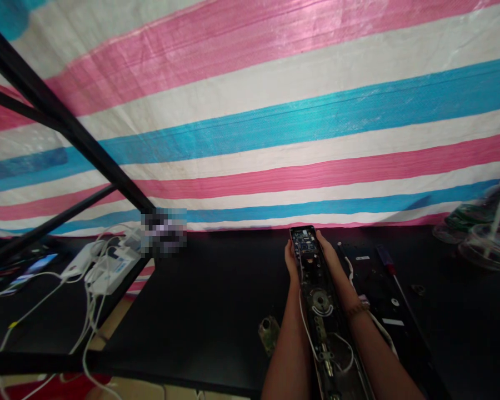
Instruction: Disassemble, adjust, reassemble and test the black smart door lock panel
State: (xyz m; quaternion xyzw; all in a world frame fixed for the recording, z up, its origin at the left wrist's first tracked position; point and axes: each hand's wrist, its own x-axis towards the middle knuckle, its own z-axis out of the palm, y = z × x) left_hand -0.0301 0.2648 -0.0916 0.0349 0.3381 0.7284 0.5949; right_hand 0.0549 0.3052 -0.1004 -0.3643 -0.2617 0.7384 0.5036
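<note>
A long, narrow dark device housing [320, 300], opened up, reaches from the bottom edge away from me. A green-blue circuit board [306, 243] fills its far end. Nearer to me come a round metal part, a brass-coloured mechanism and thin white wires. My left hand [291, 262] grips the left edge of the housing near its far end, its fingers mostly hidden. Along the right edge, my right hand [327, 253] is closed on the same housing. A small metal-and-greenish part [269, 335] lies beside my left forearm.
A screwdriver [386, 261] lies right of my right arm, among several small loose parts and a white strip [393, 322]. A plastic cup with a straw [485, 248] stands far right. Leftward are a power strip [115, 270], tangled white cables, a phone [32, 272] and a black frame bar [95, 153].
</note>
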